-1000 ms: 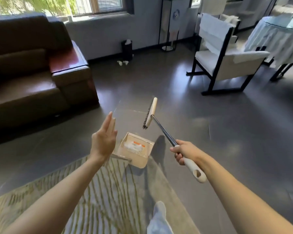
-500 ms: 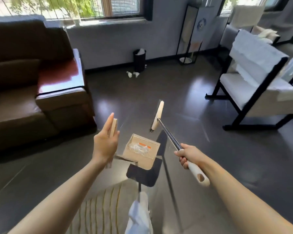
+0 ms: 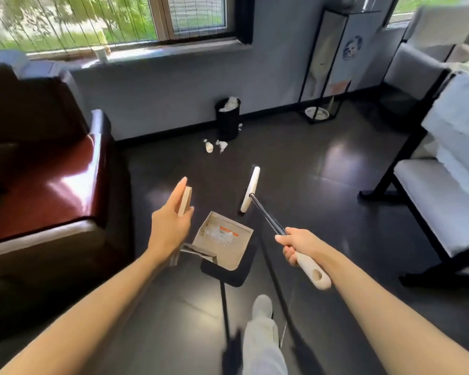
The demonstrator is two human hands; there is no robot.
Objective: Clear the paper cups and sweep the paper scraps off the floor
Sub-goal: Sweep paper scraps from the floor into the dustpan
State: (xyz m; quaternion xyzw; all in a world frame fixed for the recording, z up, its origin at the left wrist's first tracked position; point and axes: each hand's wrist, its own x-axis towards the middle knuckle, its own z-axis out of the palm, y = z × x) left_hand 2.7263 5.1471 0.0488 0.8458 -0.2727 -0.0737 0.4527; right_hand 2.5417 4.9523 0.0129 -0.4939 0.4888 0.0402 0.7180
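Floor (image 3: 336,185) dark glossy smooth tile, sofa (image 3: 46,190) glossy brown leather, broom (image 3: 268,219) shiny dark metal shaft with matt cream plastic grip, dustpan (image 3: 238,253) matt beige plastic, paper scraps (image 3: 213,145) crumpled white, chair (image 3: 431,201) white cloth cushions on matt black frame, bin (image 3: 227,123) matt black.

The dustpan (image 3: 222,239) hangs above the floor (image 3: 295,163) at centre, paper scraps (image 3: 218,235) in it; the broom (image 3: 251,189) reaches to its 1 o'clock. At 12 o'clock the bin (image 3: 227,119) stands against the wall (image 3: 160,104), more scraps (image 3: 209,147) on the floor just before it. The sofa (image 3: 38,171) fills 9 o'clock, the chair (image 3: 444,198) 3 o'clock, a stand (image 3: 325,66) 1 o'clock. Possibly a cup (image 3: 101,54) sits on the windowsill (image 3: 146,54) at 11 o'clock.
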